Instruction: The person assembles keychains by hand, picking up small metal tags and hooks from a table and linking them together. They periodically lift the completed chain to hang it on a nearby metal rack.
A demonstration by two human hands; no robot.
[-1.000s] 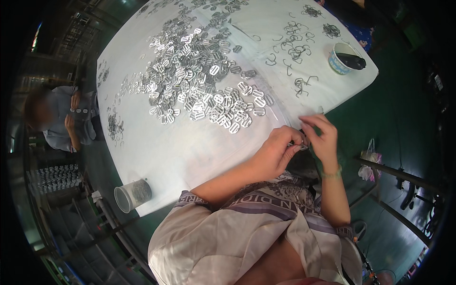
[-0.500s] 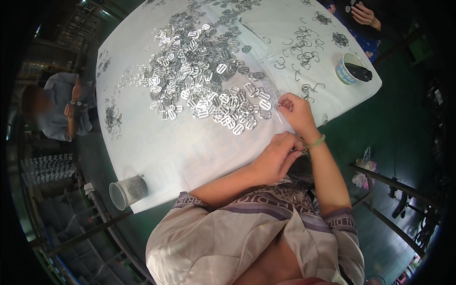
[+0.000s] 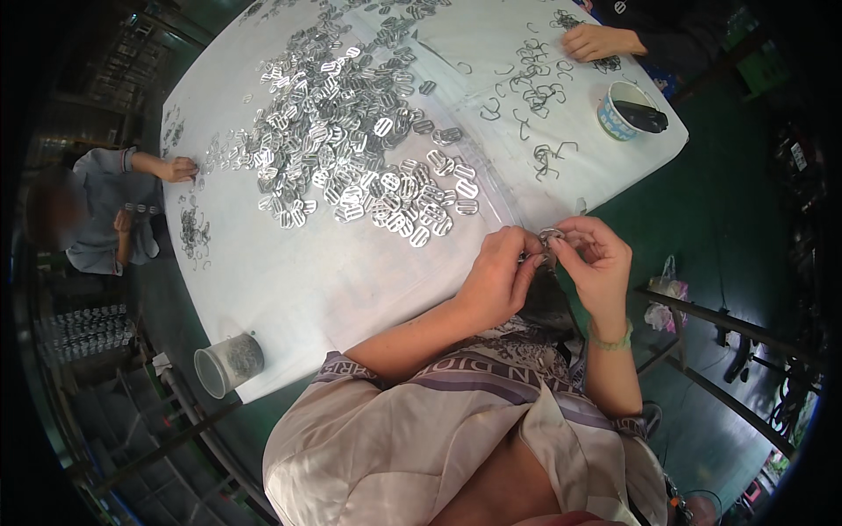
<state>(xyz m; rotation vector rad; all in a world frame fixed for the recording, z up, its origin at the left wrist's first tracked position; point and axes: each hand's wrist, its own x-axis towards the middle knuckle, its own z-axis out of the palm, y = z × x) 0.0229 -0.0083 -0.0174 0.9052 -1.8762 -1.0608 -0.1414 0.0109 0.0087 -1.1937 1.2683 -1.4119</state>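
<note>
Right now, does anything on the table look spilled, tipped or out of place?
The clear plastic cup lies tipped on its side at the white table's near edge, mouth outward. Otherwise nothing stands out: both hands pinch a small metal piece.

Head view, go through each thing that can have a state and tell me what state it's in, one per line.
Left hand: pinched on the small metal piece.
Right hand: pinched on the same piece.
Small metal piece: held between both hands at the table's edge.
Flat metal buckles: heaped loose on the white table.
Wire hooks: scattered loose.
Clear plastic cup: tipped, partly filled.
Paper cup: upright, holding something dark.
</note>
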